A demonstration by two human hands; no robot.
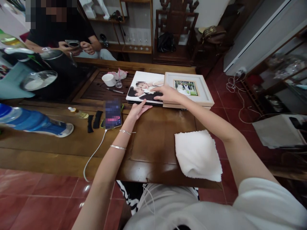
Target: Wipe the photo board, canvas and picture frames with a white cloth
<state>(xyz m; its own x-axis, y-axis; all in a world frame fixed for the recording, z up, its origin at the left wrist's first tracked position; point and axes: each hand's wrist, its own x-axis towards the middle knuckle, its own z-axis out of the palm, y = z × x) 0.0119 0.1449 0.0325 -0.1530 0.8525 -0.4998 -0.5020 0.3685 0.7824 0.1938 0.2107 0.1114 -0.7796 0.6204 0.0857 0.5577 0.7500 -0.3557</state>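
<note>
A photo album point(150, 79) with a printed portrait on its white cover lies near the far side of the wooden table. Against its right side is a pale wooden picture frame point(203, 88) holding a small photo. My left hand point(140, 110) is at the album's near edge, fingers stretched out and apart, with the fingertips touching or very close to that edge. Over the cover's right part reaches my right hand point(168, 95), fingers spread and slightly bent; whether they press on the cover I cannot tell. Part of the frame's left side is hidden behind this hand.
A folded white cloth point(198, 155) lies at the table's near right corner. Left of my forearm are a charging phone point(112, 115), black strips point(97, 119), a dropper bottle point(78, 112) and a large blue bottle point(35, 121). A white cup point(108, 80) stands behind. Another person sits opposite.
</note>
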